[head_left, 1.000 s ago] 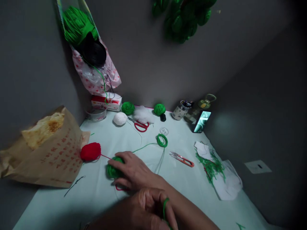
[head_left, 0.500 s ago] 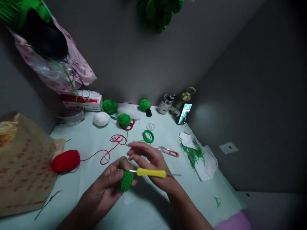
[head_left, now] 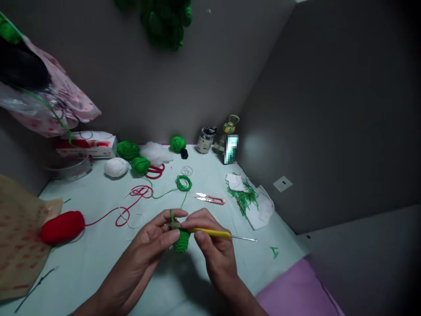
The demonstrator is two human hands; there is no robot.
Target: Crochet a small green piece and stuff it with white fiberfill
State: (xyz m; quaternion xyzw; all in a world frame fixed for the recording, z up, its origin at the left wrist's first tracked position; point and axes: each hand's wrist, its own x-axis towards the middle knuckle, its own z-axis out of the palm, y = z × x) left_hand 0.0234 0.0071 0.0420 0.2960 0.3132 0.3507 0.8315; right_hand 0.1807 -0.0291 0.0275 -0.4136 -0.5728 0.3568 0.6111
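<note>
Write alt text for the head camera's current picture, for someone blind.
A left hand holds a small green crocheted piece while the right hand grips a yellow-handled hook. On the table lie a red yarn ball and snips.

No text can be read surely: the red characters (head_left: 19, 228) on the paper bag (head_left: 28, 239), left of the left grip (head_left: 149, 245), and the small print (head_left: 101, 156) on the carton (head_left: 87, 145), farther back, are too blurred.

The bare left hand (head_left: 149, 241) and bare right hand (head_left: 216, 254) pinch close together, fingers (head_left: 202, 215) bent, both bare forearms (head_left: 107, 287) stretched forward.
</note>
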